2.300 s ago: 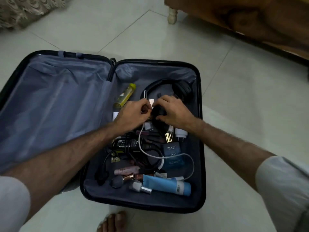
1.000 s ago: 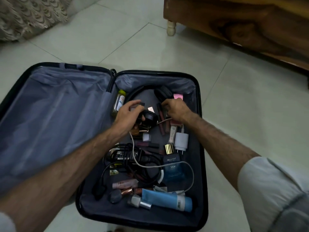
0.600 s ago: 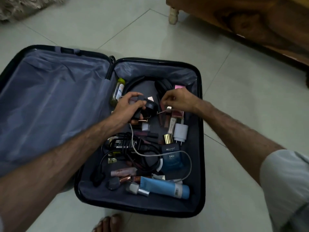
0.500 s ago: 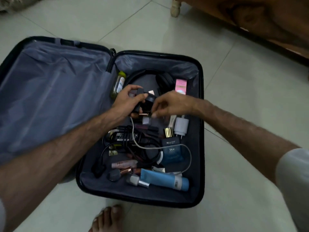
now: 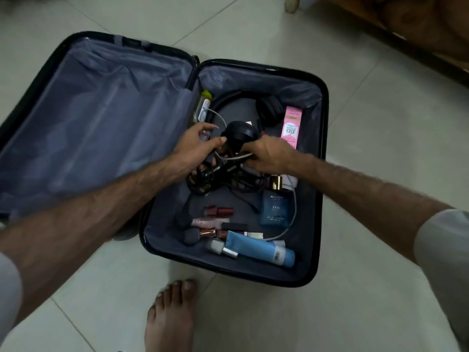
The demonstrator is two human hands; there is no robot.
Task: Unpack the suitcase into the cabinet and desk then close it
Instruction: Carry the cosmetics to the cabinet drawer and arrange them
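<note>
The suitcase [image 5: 320, 174] has a glossy hard black rim and a smooth grey cloth lining. The floor [image 5: 380, 123] is pale glossy tile. The perfume bottle [image 5: 272, 208] looks like blue glass under a shiny gold metal cap.

Pale tiled floor [image 5: 380, 102], wooden furniture [image 5: 418, 29] at upper right.

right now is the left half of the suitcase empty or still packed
Empty: the suitcase's left half shows only bare grey lining. Everything left, such as the blue tube and perfume box, sits in the right half.
</note>
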